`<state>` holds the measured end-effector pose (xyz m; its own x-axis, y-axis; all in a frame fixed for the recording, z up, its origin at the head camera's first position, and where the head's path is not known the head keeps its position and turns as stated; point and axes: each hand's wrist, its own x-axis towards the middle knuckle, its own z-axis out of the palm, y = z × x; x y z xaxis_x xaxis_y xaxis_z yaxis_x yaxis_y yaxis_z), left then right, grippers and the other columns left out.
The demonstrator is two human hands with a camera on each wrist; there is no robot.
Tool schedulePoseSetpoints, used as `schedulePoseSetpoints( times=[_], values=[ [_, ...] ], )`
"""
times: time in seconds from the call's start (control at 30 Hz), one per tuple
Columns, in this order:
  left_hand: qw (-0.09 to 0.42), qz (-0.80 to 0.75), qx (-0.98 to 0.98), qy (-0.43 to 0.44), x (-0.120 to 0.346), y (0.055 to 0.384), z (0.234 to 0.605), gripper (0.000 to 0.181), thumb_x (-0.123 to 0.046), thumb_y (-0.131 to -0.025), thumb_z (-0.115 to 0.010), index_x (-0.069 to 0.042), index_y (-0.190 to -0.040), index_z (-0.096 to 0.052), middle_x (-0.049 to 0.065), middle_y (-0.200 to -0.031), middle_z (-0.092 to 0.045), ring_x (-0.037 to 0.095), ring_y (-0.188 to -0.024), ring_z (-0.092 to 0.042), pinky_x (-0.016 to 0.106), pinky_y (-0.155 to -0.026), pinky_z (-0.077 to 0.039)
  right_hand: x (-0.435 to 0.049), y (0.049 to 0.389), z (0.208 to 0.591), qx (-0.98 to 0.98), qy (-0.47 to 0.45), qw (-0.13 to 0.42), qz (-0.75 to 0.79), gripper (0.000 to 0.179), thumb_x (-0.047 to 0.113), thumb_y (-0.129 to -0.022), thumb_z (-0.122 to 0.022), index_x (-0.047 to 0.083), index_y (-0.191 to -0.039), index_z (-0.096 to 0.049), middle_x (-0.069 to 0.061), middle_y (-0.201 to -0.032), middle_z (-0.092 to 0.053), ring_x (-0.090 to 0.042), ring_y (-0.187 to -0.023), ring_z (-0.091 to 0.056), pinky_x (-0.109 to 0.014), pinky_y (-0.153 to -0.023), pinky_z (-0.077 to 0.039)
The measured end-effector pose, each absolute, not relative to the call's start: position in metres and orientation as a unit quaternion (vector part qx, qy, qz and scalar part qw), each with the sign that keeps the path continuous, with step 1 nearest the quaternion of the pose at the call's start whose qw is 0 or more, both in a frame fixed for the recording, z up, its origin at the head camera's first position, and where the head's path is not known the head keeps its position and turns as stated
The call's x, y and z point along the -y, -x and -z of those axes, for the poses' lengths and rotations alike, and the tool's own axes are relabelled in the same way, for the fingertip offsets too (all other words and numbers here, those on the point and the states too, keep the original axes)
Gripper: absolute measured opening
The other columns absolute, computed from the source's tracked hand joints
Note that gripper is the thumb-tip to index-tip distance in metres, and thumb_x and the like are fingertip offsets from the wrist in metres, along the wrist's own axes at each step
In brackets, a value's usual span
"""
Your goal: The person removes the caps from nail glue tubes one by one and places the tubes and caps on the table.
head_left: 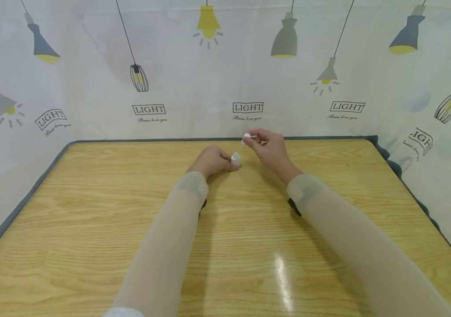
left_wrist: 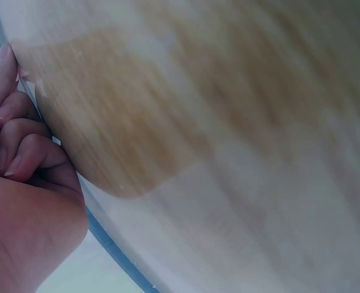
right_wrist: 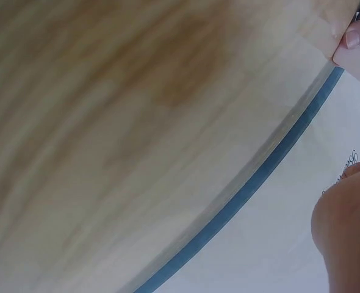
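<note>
Near the far edge of the table, my left hand (head_left: 212,160) holds a small white bottle (head_left: 235,160) between thumb and fingers. The bottle is upright and its narrow pale top shows. Up and to the right of it, my right hand (head_left: 270,149) pinches a small white cap (head_left: 246,138), apart from the bottle. In the left wrist view, my left hand (left_wrist: 30,177) has several fingers curled in, and the bottle is mostly hidden. The right wrist view shows part of my right hand (right_wrist: 351,229) and the white bottle (right_wrist: 354,65) under a left fingertip; the cap is hidden there.
The wood-grain table (head_left: 130,229) has a dark blue edge (head_left: 146,140). Behind and at both sides hangs a pale backdrop (head_left: 194,88) printed with lamps and lettering. A light reflection lies on the table between my forearms.
</note>
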<state>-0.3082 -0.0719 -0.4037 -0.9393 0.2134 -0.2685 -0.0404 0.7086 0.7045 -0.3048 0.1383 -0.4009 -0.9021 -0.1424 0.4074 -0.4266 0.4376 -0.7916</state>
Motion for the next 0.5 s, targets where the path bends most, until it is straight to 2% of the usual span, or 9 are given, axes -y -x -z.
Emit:
schedulePoseSetpoints(
  times=[0.13, 0.27, 0.5],
  values=[
    [0.170, -0.384, -0.907, -0.046, 0.0719, 0.3070, 0.4022, 0.039, -0.037, -0.087, -0.090, -0.017, -0.120, -0.082, 0.002, -0.140, -0.073, 0.024, -0.133, -0.061, 0.045, -0.123, -0.043, -0.1375, 0.3046, 0.3992, 0.850, -0.142, 0.119, -0.493, 0.027, 0.031, -0.103, -0.072, 0.006, -0.114, -0.074, -0.010, -0.096, -0.076, -0.014, -0.080, -0.061, -0.020, -0.067, -0.047],
    [0.169, -0.385, -0.906, -0.046, 0.0719, 0.3079, 0.4033, 0.039, -0.037, -0.087, -0.091, -0.017, -0.119, -0.082, 0.002, -0.138, -0.074, 0.023, -0.131, -0.061, 0.044, -0.122, -0.044, -0.1357, 0.3031, 0.3960, 0.856, -0.105, 0.086, -0.498, 0.021, 0.024, -0.100, -0.071, 0.006, -0.111, -0.069, -0.015, -0.111, -0.076, -0.022, -0.101, -0.064, -0.028, -0.082, -0.049],
    [0.164, -0.384, -0.907, -0.050, 0.0719, 0.3082, 0.4041, 0.038, -0.037, -0.087, -0.091, -0.018, -0.118, -0.083, 0.002, -0.137, -0.074, 0.023, -0.131, -0.062, 0.044, -0.122, -0.044, -0.1349, 0.3064, 0.3979, 0.882, -0.051, 0.000, -0.468, 0.023, 0.024, -0.098, -0.071, 0.010, -0.113, -0.061, -0.013, -0.125, -0.072, -0.028, -0.106, -0.058, -0.039, -0.091, -0.047]
  ],
)
